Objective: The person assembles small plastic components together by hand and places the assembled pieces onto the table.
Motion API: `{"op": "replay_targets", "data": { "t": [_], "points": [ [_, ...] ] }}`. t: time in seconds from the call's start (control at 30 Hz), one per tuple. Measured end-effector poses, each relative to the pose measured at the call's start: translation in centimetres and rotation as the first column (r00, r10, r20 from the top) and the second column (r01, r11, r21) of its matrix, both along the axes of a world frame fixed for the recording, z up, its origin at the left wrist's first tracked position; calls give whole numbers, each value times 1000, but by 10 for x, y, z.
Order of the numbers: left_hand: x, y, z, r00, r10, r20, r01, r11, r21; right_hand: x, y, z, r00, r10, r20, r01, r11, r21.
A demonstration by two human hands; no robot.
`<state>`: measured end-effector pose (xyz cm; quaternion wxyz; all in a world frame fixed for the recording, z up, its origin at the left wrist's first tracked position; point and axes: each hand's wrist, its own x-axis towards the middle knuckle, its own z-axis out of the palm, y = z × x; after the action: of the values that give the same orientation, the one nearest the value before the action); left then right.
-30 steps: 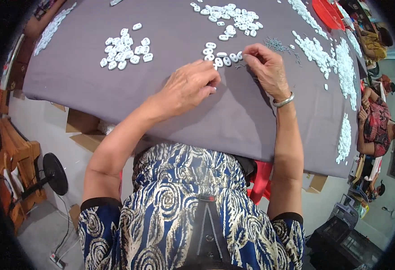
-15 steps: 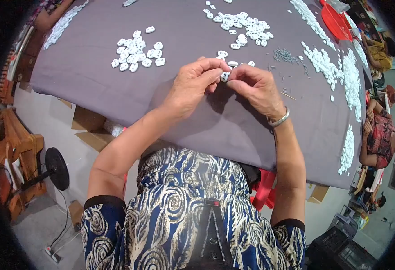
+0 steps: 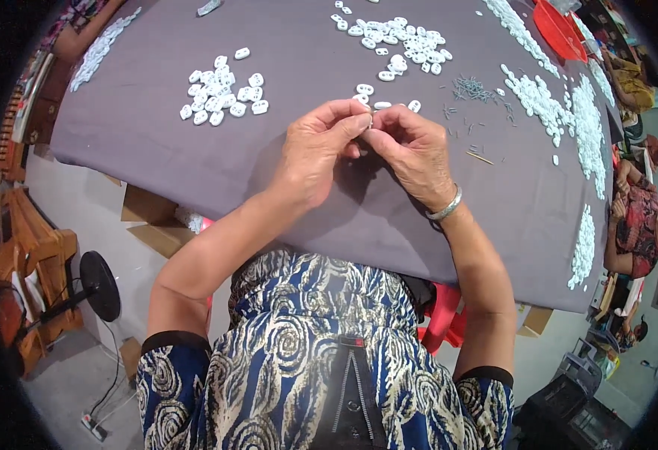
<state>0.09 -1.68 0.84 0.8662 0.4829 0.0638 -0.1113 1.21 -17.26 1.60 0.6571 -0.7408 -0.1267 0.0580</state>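
Observation:
My left hand [image 3: 315, 146] is closed in a pinch around a small white plastic piece [image 3: 369, 125], mostly covered by the fingertips. Thumb and forefinger of my right hand [image 3: 413, 150] press together against the same spot; whether they grip the piece or something tiny is hidden. A few loose white two-holed pieces [image 3: 365, 89] lie just beyond my fingertips. Short grey pins [image 3: 475, 88] are scattered beyond my right hand. Closer to that hand rests a thin yellowish stick [image 3: 480, 157].
A heap of white pieces [image 3: 220, 90] lies left, another [image 3: 419, 45] farther off. More small white parts [image 3: 587, 127] line the right edge of the grey-covered table [image 3: 306, 225]. A red scoop-like tray [image 3: 557, 31] is at the far right. Other people sit around.
Both hands have shifted slightly left and closed together. The white piece, its holes showing before, is now mostly covered by the fingertips.

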Motion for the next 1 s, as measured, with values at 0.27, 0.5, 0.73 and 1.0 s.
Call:
{"op": "replay_targets", "data": {
  "t": [0.27,0.5,0.73,1.0],
  "points": [
    [-1,1,-2,997,-5,72,5,1000,7,1,-4,1,999,-50,21,50,998,37],
    [-2,3,1,970,-48,240,-14,969,248,1,-8,6,1000,0,-18,1,998,67],
    [1,7,-1,929,-146,341,-37,878,478,5,-16,3,997,69,-19,-70,997,-18],
    [3,9,-6,926,-141,351,-8,920,392,7,-16,8,990,122,-73,-128,989,-77]
  ]
}}
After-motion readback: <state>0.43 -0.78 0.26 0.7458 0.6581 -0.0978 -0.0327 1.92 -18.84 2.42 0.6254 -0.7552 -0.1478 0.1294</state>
